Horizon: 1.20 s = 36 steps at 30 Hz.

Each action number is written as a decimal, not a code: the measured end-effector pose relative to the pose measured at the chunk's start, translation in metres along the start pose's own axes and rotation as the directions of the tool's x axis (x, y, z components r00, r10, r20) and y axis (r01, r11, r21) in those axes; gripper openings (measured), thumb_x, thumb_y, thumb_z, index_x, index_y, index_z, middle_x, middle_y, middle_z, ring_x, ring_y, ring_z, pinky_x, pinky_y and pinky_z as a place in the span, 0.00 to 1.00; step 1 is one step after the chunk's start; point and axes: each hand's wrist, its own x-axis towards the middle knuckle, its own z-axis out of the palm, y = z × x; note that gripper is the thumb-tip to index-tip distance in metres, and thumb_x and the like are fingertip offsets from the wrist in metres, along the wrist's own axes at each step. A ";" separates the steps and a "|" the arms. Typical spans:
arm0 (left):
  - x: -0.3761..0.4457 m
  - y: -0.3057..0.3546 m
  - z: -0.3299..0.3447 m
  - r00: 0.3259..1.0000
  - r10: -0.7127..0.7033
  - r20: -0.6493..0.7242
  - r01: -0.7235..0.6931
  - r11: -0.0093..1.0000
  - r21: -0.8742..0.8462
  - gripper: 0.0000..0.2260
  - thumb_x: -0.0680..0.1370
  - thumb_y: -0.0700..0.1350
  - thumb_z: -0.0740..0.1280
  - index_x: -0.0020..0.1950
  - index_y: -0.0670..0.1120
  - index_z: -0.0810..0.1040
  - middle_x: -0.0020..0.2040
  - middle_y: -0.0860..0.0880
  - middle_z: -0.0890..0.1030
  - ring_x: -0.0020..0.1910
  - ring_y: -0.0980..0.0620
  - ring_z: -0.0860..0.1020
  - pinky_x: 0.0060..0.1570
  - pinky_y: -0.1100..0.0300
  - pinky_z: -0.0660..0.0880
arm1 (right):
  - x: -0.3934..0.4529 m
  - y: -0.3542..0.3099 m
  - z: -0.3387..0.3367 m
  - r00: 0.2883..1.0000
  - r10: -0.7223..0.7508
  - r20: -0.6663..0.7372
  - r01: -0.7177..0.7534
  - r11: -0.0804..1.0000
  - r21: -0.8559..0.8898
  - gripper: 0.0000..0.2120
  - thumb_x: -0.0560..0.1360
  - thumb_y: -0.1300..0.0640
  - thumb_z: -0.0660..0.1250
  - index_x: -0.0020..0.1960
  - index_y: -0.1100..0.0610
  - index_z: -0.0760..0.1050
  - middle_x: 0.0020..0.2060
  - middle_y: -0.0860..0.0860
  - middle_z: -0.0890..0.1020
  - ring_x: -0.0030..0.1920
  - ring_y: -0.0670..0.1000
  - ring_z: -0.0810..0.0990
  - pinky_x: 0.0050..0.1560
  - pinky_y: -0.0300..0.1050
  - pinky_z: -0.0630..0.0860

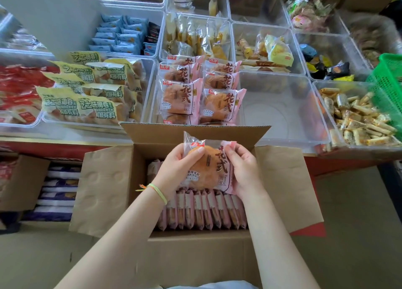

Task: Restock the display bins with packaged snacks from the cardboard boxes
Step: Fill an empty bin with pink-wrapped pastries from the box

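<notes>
Clear bins cover the counter at twelve o'clock, the pink-bun bin part filled, while the left hand and right hand pinch one bun pack above the box, rows remaining inside.

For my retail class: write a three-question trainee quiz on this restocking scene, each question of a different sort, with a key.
1. True or false: both hands hold one pink bread packet above the open cardboard box.
2. Which bin holds matching pink packets? A) the bin straight beyond the box B) the green basket C) the bin of blue packets
3. Fill in: the wrist with the green band belongs to the ___ hand.

Key: 1 true: left hand, right hand. 2 A: bin. 3 left.
</notes>
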 end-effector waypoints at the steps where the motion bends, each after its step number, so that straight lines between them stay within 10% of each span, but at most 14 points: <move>1: -0.001 0.002 0.000 0.999 0.020 -0.036 -0.021 0.999 -0.026 0.14 0.76 0.53 0.72 0.56 0.46 0.81 0.53 0.44 0.85 0.55 0.44 0.82 0.61 0.43 0.76 | -0.001 0.000 0.002 1.000 0.014 -0.013 -0.014 0.999 0.039 0.06 0.79 0.58 0.68 0.53 0.58 0.80 0.46 0.62 0.84 0.44 0.58 0.84 0.54 0.63 0.80; 11: 0.002 0.011 -0.009 0.948 0.045 -0.315 -0.093 0.986 -0.139 0.15 0.79 0.57 0.67 0.43 0.45 0.77 0.43 0.40 0.81 0.44 0.45 0.78 0.51 0.37 0.76 | -0.010 -0.013 0.019 0.994 0.106 0.025 -0.109 0.962 0.251 0.06 0.75 0.56 0.71 0.44 0.59 0.78 0.42 0.58 0.86 0.44 0.57 0.85 0.49 0.57 0.83; 14: 0.007 0.010 -0.019 0.916 0.023 -0.400 -0.108 0.975 -0.192 0.11 0.79 0.56 0.65 0.46 0.51 0.81 0.45 0.41 0.82 0.45 0.43 0.79 0.48 0.45 0.76 | -0.009 -0.008 0.019 0.981 -0.173 -0.091 0.155 0.972 -0.175 0.08 0.76 0.53 0.72 0.42 0.57 0.81 0.41 0.53 0.86 0.44 0.53 0.85 0.50 0.50 0.82; 17: 0.011 0.011 -0.025 0.885 0.065 -0.461 -0.161 0.972 -0.172 0.06 0.82 0.46 0.63 0.46 0.50 0.77 0.41 0.46 0.77 0.40 0.47 0.74 0.40 0.53 0.74 | -0.010 0.000 0.021 0.857 -0.498 -0.131 0.326 0.723 -0.610 0.12 0.79 0.51 0.67 0.40 0.56 0.79 0.34 0.47 0.81 0.37 0.45 0.78 0.41 0.41 0.73; 22: 0.007 0.014 -0.024 0.918 0.113 -0.380 -0.164 0.981 -0.104 0.09 0.82 0.50 0.62 0.46 0.48 0.76 0.38 0.47 0.75 0.38 0.51 0.73 0.40 0.56 0.73 | -0.014 0.002 0.031 0.783 -0.599 -0.171 0.410 0.702 -0.582 0.14 0.82 0.51 0.64 0.41 0.59 0.77 0.35 0.44 0.82 0.37 0.42 0.76 0.39 0.32 0.70; 28: 0.005 0.020 -0.025 0.934 0.136 -0.331 -0.173 0.981 -0.085 0.10 0.84 0.45 0.60 0.45 0.43 0.71 0.33 0.47 0.72 0.26 0.57 0.71 0.27 0.65 0.69 | -0.009 0.001 0.029 0.757 -0.628 -0.178 0.420 0.678 -0.603 0.13 0.83 0.54 0.61 0.42 0.58 0.73 0.32 0.50 0.77 0.33 0.47 0.71 0.36 0.44 0.69; 36: 0.016 0.052 -0.049 0.844 0.423 -0.329 -0.350 0.900 0.258 0.10 0.82 0.50 0.62 0.41 0.51 0.71 0.33 0.42 0.78 0.26 0.44 0.75 0.27 0.48 0.71 | -0.011 -0.047 0.039 0.721 -0.687 -0.095 0.482 0.594 -0.644 0.10 0.83 0.60 0.59 0.44 0.58 0.71 0.33 0.48 0.74 0.34 0.37 0.72 0.35 0.28 0.67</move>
